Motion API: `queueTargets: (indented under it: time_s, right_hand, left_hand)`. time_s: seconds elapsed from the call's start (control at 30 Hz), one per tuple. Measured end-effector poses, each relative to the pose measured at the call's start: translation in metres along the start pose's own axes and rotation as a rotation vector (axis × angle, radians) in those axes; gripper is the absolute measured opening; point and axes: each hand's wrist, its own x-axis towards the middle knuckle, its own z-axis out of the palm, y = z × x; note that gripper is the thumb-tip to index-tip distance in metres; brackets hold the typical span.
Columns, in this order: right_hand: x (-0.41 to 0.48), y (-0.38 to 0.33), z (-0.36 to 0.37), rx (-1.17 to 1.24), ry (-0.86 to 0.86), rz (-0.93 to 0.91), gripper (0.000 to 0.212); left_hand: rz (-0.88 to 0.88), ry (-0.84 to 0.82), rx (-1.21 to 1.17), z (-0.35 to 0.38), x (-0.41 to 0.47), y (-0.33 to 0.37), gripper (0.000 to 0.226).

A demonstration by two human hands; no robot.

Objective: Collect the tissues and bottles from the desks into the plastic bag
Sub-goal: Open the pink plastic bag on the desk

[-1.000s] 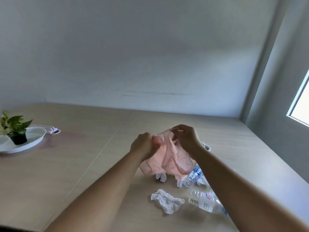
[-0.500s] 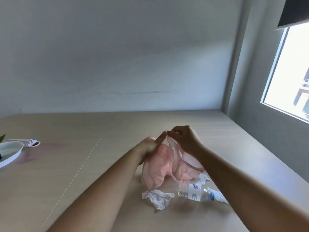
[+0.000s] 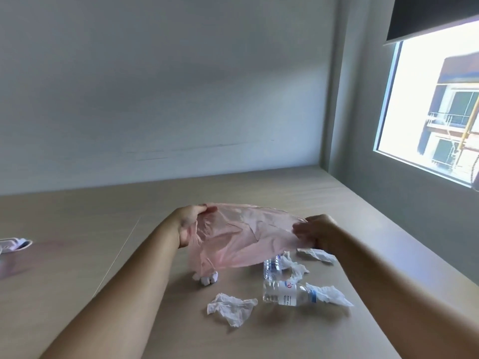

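- Plastic bag [image 3: 243, 237]: thin, pink, translucent film, wrinkled, stretched wide above the table [image 3: 77, 268]; its contents cannot be told.
- Left hand [image 3: 188, 224] and right hand [image 3: 317, 233]: each grips one end of the bag, fingers curled on the film.
- Clear bottle [image 3: 287, 296]: labelled and ribbed, lying on its side on the table.
- Second bottle [image 3: 272, 265]: just behind it, partly hidden by the bag.
- Tissues [image 3: 232, 308]: white, crumpled, lying around the bottles.
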Motion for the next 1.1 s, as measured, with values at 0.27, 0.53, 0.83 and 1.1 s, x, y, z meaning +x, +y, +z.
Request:
queueTargets:
  time_s: [0.27, 0.53, 0.83, 1.1]
  right_hand:
    - [0.000, -0.006, 0.017, 0.683, -0.095, 0.200, 0.038]
    - [0.001, 0.013, -0.018, 0.188, -0.360, 0.200, 0.014]
    - [0.013, -0.002, 0.000, 0.339, -0.688, 0.107, 0.039]
    - [-0.010, -0.051, -0.002, 0.000, -0.620, -0.046, 0.021]
  left_hand:
    - [-0.146, 0.010, 0.036, -0.004, 0.006, -0.021, 0.024]
    - [-0.102, -0.055, -0.030, -0.058, -0.005, -0.031, 0.033]
    - [0.393, 0.262, 0.930, -0.029, -0.009, -0.022, 0.037]
    - [0.859, 0.149, 1.503, 0.079, -0.029, -0.053, 0.029]
